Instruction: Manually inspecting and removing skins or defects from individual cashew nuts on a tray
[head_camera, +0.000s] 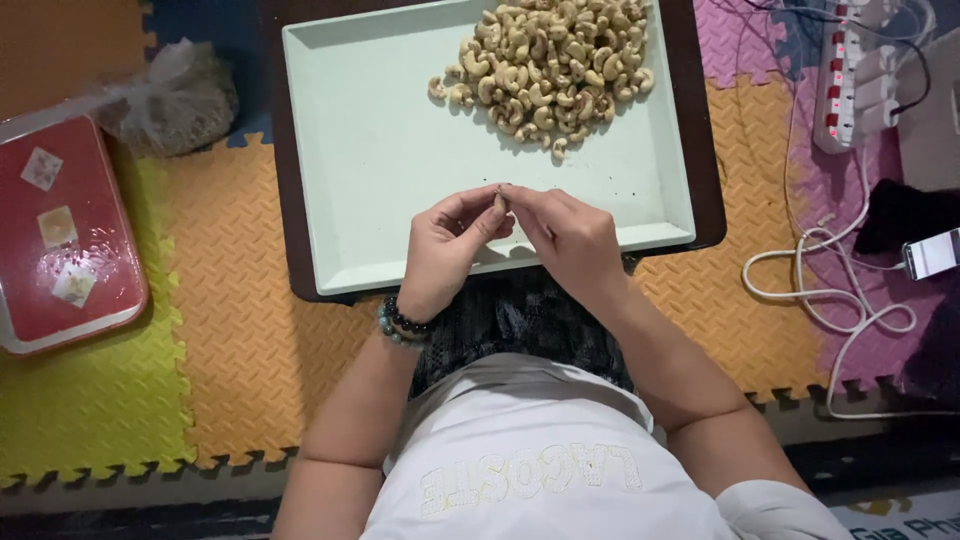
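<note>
A pale green rectangular tray (370, 150) lies on a dark board in front of me. A heap of cashew nuts (545, 65) sits at its far right part. Over the tray's near edge, my left hand (450, 245) and my right hand (570, 235) meet at the fingertips. Both pinch one small cashew nut (500, 200) between them. Beaded bracelets circle my left wrist.
A red lidded box (60, 240) lies at the left on the foam puzzle mat, with a clear plastic bag (170, 95) of dark bits behind it. At the right are a power strip (850, 80), white cables (830, 290) and a phone (930, 253).
</note>
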